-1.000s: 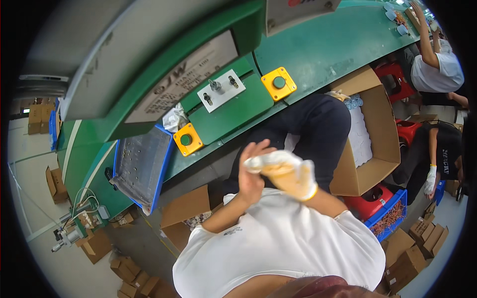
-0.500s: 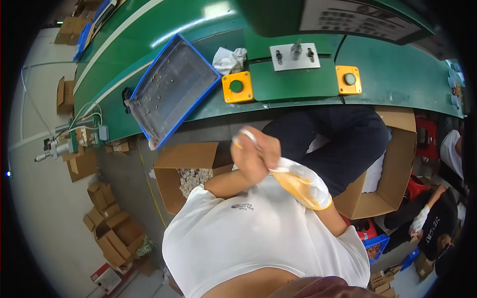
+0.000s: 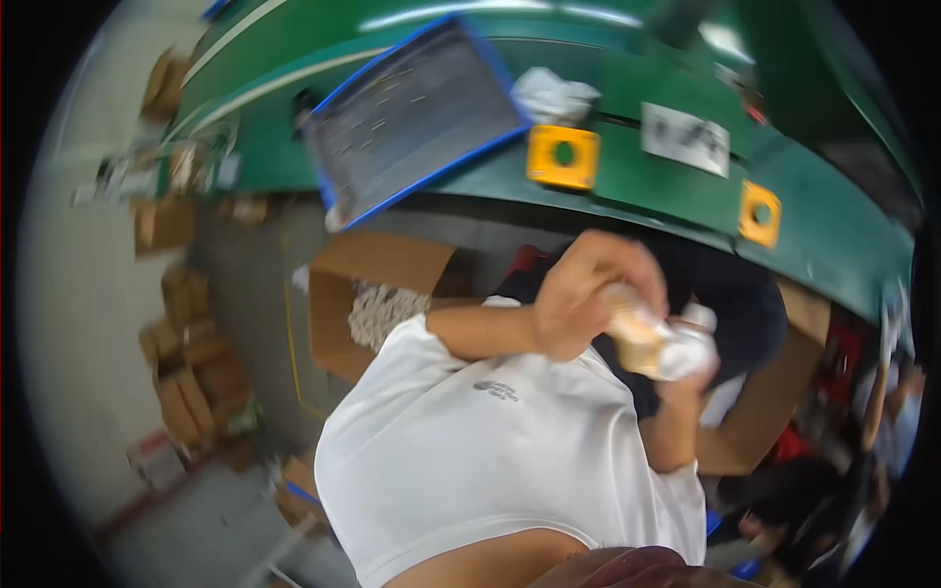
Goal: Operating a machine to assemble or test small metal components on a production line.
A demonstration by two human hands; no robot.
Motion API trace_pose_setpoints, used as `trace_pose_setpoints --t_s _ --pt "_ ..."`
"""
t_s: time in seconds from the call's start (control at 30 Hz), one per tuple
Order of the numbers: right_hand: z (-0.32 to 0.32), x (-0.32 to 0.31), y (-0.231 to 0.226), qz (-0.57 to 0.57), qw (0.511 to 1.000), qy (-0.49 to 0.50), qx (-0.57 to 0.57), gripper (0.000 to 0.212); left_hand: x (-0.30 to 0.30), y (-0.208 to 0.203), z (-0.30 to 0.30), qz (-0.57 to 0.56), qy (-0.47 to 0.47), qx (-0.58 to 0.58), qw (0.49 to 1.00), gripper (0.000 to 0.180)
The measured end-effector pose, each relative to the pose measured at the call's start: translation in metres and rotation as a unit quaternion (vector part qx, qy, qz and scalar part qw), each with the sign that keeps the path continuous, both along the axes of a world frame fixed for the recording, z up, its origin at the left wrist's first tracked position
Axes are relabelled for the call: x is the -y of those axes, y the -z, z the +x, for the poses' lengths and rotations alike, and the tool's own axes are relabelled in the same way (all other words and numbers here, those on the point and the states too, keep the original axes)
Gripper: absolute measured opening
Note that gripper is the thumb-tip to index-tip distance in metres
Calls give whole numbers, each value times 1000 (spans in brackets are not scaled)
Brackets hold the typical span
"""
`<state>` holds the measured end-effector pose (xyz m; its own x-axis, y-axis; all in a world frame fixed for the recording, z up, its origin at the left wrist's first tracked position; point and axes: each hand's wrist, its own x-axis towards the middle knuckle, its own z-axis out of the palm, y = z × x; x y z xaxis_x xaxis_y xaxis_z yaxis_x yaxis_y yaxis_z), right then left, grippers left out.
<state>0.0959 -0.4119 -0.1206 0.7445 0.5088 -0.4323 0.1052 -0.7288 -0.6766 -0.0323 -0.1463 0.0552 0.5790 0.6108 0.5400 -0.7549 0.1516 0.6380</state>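
Note:
A white and yellow work glove [image 3: 639,338] is stretched between my two hands, over my lap and in front of the bench edge. My left hand [image 3: 593,294] is bare, its fingers curled round the glove's near-left end. On the glove's other side is my right hand [image 3: 694,370], smeared by motion, with bare skin at the wrist and white fabric over or against the fingers. Whether those fingers sit inside the glove or grip it, I cannot tell.
On the green bench [image 3: 470,188] stand a blue-rimmed tray [image 3: 412,108] with small pieces, white crumpled material [image 3: 554,95], two yellow button boxes [image 3: 564,157] and a fixture plate [image 3: 686,139]. Cardboard boxes [image 3: 377,257] flank my legs. At the right another person's gloved hand [image 3: 892,328] shows.
Both hands have shifted right with the glove, and my left hand now lies closer to the right one. The whole view has turned, so bench and tray appear moved up and right.

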Motion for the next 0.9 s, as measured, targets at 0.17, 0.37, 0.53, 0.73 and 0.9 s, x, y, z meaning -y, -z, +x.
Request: trace_pose_setpoints --t_s 0.17,0.37,0.53,0.73,0.9 --pt "157 -122 -130 229 908 -51 348 46 -33 27 10 124 -102 -88 983 31" --pt "282 -177 -171 20 933 -129 336 56 -2 54 11 200 -93 -175 959 29" --pt "282 -26 -107 363 877 232 212 23 -2 116 -1 195 -46 -304 931 14" --pt "261 108 160 -74 881 280 373 54 2 147 5 216 -4 -441 871 24" --pt "256 95 195 -163 896 230 343 32 29 152 69 371 129 -427 814 12"
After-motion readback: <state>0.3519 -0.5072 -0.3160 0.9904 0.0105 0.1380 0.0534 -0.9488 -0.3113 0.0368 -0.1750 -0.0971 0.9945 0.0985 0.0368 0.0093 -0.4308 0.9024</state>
